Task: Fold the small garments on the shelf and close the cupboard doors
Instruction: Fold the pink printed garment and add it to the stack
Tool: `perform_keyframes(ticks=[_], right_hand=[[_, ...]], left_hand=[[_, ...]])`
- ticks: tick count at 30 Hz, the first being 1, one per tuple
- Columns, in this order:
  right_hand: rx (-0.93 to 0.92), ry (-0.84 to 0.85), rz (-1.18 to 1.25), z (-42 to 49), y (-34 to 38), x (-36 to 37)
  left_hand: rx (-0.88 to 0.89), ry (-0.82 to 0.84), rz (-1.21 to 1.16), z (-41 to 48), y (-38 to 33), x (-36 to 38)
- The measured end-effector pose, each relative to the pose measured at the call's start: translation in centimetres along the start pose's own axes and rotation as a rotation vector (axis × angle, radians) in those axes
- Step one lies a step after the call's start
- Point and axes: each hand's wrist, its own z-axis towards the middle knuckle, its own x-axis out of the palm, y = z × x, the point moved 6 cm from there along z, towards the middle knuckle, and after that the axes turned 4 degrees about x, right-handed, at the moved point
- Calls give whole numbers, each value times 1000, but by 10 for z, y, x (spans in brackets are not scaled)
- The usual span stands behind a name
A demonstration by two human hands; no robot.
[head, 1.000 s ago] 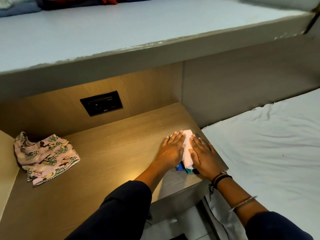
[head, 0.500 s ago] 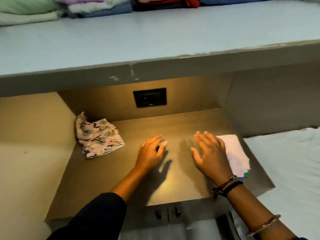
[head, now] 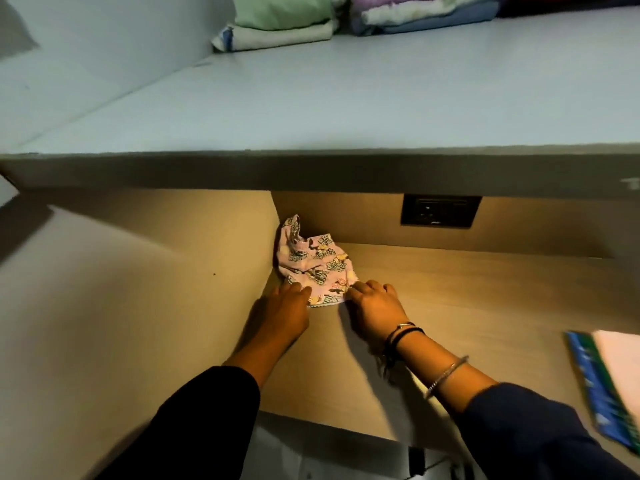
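A crumpled pink garment with a cartoon print [head: 313,265] lies in the back left corner of the wooden shelf [head: 467,292]. My left hand [head: 282,311] touches its near left edge with its fingers stretched forward. My right hand [head: 375,304] has curled fingers on the garment's near right corner. A folded white garment [head: 620,368] lies on a blue-green one [head: 595,386] at the shelf's right edge.
A black socket plate [head: 440,211] sits in the shelf's back wall. A wooden side panel [head: 138,271] closes the shelf on the left. Above, a grey ledge [head: 311,98] carries folded cloths [head: 287,22]. The floor below the shelf's front edge is dark.
Both hands left the folded white garment and moved left across the shelf to the pink garment. The view swung left with them.
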Motion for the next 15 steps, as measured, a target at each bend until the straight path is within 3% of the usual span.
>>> perform_keyframes(ticks=[4,9,12,15], right_hand=[[51,8,-29,23,-5,17],[60,-34,-43,24,-8,15],[71,-100,82,11,-16,-6],[160,-197,474,-2,-31,-50]], left_hand=[[50,-45,87,8,0,2],[83,-134,-38,7,6,7],[39,-243,-305,5,16,2],[-24,-348,-684,6,22,-18]])
